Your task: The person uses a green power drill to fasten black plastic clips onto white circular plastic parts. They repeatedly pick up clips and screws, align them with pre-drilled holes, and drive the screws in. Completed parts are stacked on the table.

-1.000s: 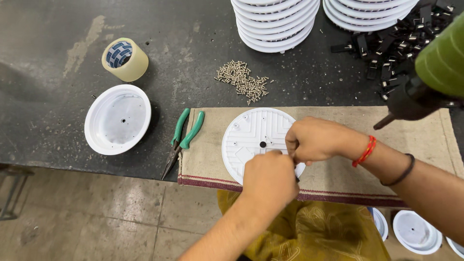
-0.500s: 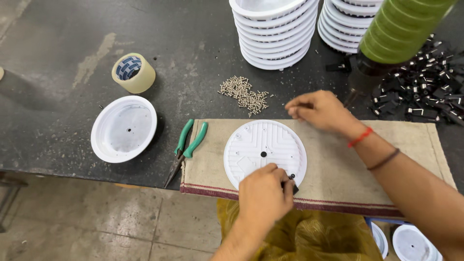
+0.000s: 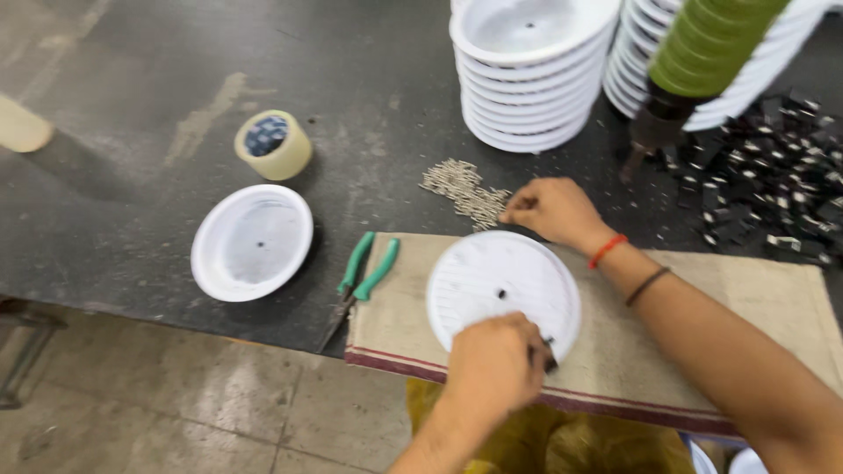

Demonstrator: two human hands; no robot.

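Showing bare concrete floor nearest, then dark scuffed counter [image 3: 132, 79] carrying a burlap mat [image 3: 702, 298]. Lying on that mat, white round plate [image 3: 492, 281]; left hand [image 3: 492, 369] pinching a small dark part at its near rim. Reaching right hand [image 3: 553, 211], fingertips pinching at the pile of metal pins [image 3: 461, 189]. Resting beside: green pliers [image 3: 364, 276], white bowl [image 3: 253, 241], tape roll [image 3: 272, 145]. Standing farther: stacked white bowls [image 3: 527, 79].

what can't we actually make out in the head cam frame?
Head view only:
- What the left hand pinches at the white disc rim: the fingers cover it.
- Whether the right hand has picked a pin from the pile of small metal pins: its curled fingers hide the tips.
- Small black parts: blurred, shape unclear.
- Green tool: cut off by the top edge.
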